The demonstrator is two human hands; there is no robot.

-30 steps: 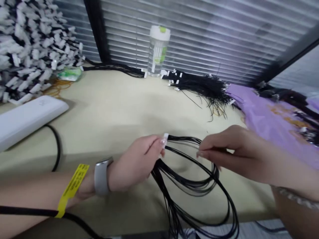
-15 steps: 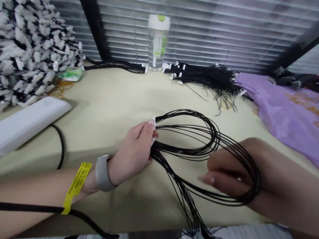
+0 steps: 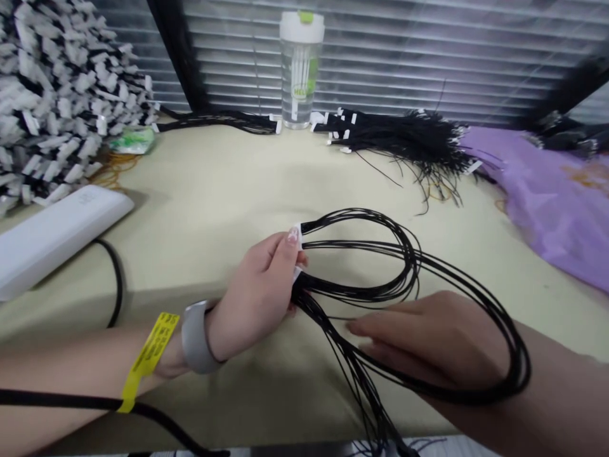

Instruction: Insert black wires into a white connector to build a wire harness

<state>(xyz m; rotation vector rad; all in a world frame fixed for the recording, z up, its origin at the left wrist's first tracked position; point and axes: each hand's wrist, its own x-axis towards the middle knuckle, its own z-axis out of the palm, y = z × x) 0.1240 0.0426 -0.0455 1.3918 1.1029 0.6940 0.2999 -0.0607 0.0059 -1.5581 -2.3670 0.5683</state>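
A bundle of thin black wires (image 3: pixel 352 293) with white connectors at its ends is gripped in my left hand (image 3: pixel 259 289), thumb on top near a white connector (image 3: pixel 299 233). From there the wires form a smaller closed loop and a wider loop, while loose lengths hang down past the table's front edge. My right hand (image 3: pixel 428 336) reaches through the wider loop, which lies around the wrist. Its fingers are stretched out to the left, close to the wires below my left hand. A single thin wire passes by the fingertips; whether they touch it is unclear.
Connector-ended wires are heaped high (image 3: pixel 61 101) at the left, behind a white oblong device (image 3: pixel 61 235). A clear bottle (image 3: pixel 301 76) stands at the back between black wire bundles (image 3: pixel 394 136). Purple plastic (image 3: pixel 561 203) covers the right. A yellow-tagged black cable (image 3: pixel 61 398) crosses my left forearm.
My right hand has uncurled from a fist, its fingers now pointing left toward the bundle. The wider loop has shifted right and grown wider. My left hand keeps its grip.
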